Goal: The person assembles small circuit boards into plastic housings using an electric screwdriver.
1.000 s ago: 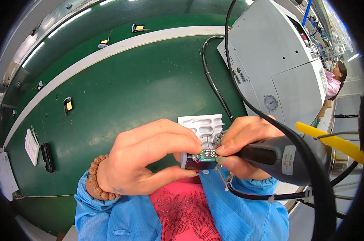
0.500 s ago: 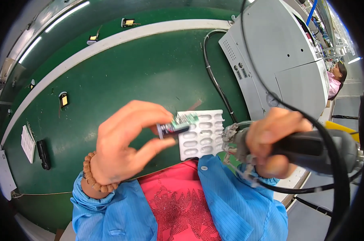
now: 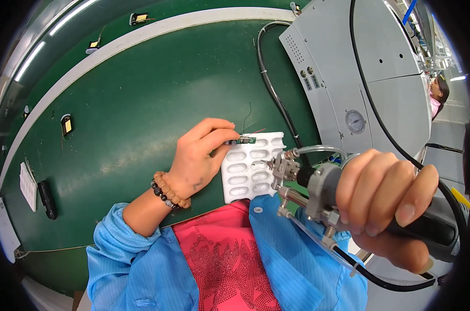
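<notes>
green work surface: spans scene, left to right. grey machine: far right, approx. upright. black hose: lies on surface, just left of machine. handheld tool, grey/black w/ metal fittings at left end: near right, in rt hand, fingers wrapped & clamped round its body. white tray w/ rows of oval pockets: near ctr., at near edge of surface; tool's fittings overlap its right side in view, contact can't tell. lt hand: at tray's far left corner, fingertips together, pinched on circuit module (see last item). second white tray: well left. black device: just right of that tray. yellow-faced part: left, farther back on surface. circuit module, green bd., thin wires nearby: at tray's far left pocket; fully seated or not, can't tell.
</notes>
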A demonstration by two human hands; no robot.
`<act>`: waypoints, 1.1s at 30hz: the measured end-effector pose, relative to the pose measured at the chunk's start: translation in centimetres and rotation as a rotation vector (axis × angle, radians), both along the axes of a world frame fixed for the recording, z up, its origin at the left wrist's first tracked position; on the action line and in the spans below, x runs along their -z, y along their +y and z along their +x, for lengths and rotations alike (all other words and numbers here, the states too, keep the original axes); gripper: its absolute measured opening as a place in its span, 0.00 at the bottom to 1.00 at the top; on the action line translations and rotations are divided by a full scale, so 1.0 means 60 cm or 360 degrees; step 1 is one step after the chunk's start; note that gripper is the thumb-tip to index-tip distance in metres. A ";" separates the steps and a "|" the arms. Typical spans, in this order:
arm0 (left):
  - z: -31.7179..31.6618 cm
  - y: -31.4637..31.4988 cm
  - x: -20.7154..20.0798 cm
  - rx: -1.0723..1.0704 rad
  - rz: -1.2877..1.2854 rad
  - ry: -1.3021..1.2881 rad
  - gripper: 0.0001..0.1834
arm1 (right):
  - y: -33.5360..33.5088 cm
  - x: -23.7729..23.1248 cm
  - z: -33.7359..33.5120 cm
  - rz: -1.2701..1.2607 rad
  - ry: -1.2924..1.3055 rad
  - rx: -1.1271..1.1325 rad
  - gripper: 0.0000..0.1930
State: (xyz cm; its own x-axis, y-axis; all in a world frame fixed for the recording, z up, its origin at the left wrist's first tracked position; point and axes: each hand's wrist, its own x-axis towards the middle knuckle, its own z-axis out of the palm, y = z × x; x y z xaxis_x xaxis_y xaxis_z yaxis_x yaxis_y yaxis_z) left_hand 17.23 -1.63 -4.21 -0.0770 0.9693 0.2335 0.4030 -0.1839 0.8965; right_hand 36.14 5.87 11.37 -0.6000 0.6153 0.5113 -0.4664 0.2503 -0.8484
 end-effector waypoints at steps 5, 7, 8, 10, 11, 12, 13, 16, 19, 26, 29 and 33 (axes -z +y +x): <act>-0.003 -0.006 0.014 0.0007 0.0018 -0.0098 0.12 | 0.001 0.028 -0.020 0.0032 0.0100 0.0113 0.23; -0.005 -0.003 0.014 0.0007 -0.0035 -0.0130 0.12 | 0.005 0.032 -0.023 0.0039 0.0086 0.0094 0.24; -0.005 -0.001 0.014 0.0010 -0.0074 -0.0158 0.13 | 0.008 0.034 -0.025 0.0044 0.0079 0.0084 0.24; -0.008 0.003 0.011 0.0010 -0.0135 -0.0195 0.13 | 0.015 0.041 -0.032 0.0040 0.0072 0.0069 0.25; -0.009 0.004 0.011 0.0015 -0.0187 -0.0231 0.13 | 0.019 0.045 -0.035 0.0068 0.0106 0.0049 0.25; -0.011 0.005 0.011 0.0007 -0.0198 -0.0231 0.13 | 0.023 0.049 -0.038 0.0093 0.0143 0.0027 0.25; -0.012 0.005 0.011 -0.0002 -0.0252 -0.0262 0.13 | 0.027 0.052 -0.040 0.0081 0.0143 0.0020 0.25; -0.014 0.008 0.014 -0.0004 -0.0285 -0.0319 0.14 | 0.032 0.054 -0.044 0.0077 0.0126 0.0001 0.25; -0.013 0.009 0.015 -0.0002 -0.0283 -0.0320 0.14 | 0.036 0.056 -0.045 0.0049 0.0111 -0.0060 0.25; -0.008 0.011 0.021 -0.0016 -0.0263 -0.0329 0.14 | 0.051 0.056 -0.037 0.0125 0.0016 -0.0147 0.25; -0.006 0.013 0.024 -0.0027 -0.0247 -0.0308 0.14 | 0.052 0.062 -0.036 0.0117 0.0028 -0.0167 0.25; -0.004 0.013 0.023 -0.0030 -0.0248 -0.0307 0.14 | 0.051 0.060 -0.036 0.0121 0.0006 -0.0154 0.25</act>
